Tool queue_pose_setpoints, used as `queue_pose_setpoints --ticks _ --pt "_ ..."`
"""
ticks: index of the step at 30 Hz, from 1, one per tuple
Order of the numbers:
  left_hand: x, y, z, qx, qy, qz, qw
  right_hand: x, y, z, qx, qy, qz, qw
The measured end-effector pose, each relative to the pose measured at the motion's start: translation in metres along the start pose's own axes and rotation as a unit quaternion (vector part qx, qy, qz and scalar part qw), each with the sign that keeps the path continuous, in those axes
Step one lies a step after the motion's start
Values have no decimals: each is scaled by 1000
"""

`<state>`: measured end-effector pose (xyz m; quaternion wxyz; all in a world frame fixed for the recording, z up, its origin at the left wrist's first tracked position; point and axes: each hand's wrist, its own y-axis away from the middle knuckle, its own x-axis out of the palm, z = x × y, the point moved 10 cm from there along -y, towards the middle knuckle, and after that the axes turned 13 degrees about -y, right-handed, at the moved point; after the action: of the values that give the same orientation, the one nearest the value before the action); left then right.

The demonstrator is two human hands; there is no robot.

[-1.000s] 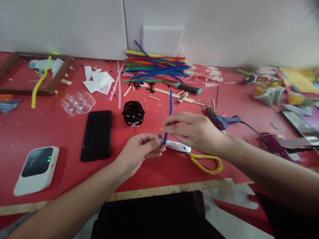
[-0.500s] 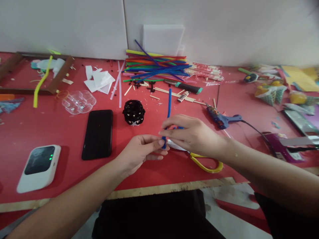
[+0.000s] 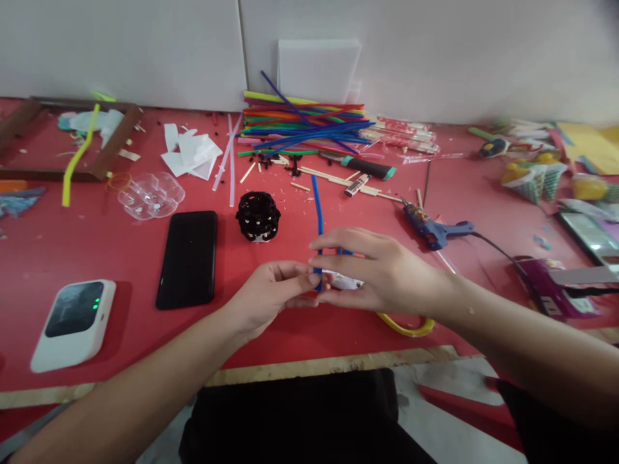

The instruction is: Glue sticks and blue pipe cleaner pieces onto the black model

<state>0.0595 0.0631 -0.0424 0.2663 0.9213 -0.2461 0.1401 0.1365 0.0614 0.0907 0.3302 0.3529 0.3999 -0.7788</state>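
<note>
Near the middle of the table a blue pipe cleaner point(image 3: 317, 200) stands roughly upright between my hands. Its lower end is pinched between the thumb and fingers of my left hand point(image 3: 285, 283). From the other side, the fingertips of my right hand point(image 3: 372, 265) close on it just above, one finger over the other; the right thumb is hidden. Below and behind my right hand lie scissors with a yellow handle point(image 3: 411, 330), mostly covered. A small round black fuzzy piece point(image 3: 258, 218), with light spots, sits on the table left of the pipe cleaner.
Loose colored pipe cleaners point(image 3: 304, 122) lie along the wall, beside a utility knife point(image 3: 370, 169). A blue glue gun point(image 3: 432, 227) with a cord is at right. Left are a black phone point(image 3: 186, 260), a white device point(image 3: 75, 325) and a clear compartment tray point(image 3: 152, 195).
The pipe cleaner's upper part has tipped left. My right fingers have spread a little and dropped lower, covering more of the scissors. My left hand keeps its pinch.
</note>
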Motion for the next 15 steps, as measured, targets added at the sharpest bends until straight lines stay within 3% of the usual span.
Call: queue_pose_setpoints --ticks 15 --pt "-2 2 -4 30 -25 0 999 8 -6 7 1 -34 23 999"
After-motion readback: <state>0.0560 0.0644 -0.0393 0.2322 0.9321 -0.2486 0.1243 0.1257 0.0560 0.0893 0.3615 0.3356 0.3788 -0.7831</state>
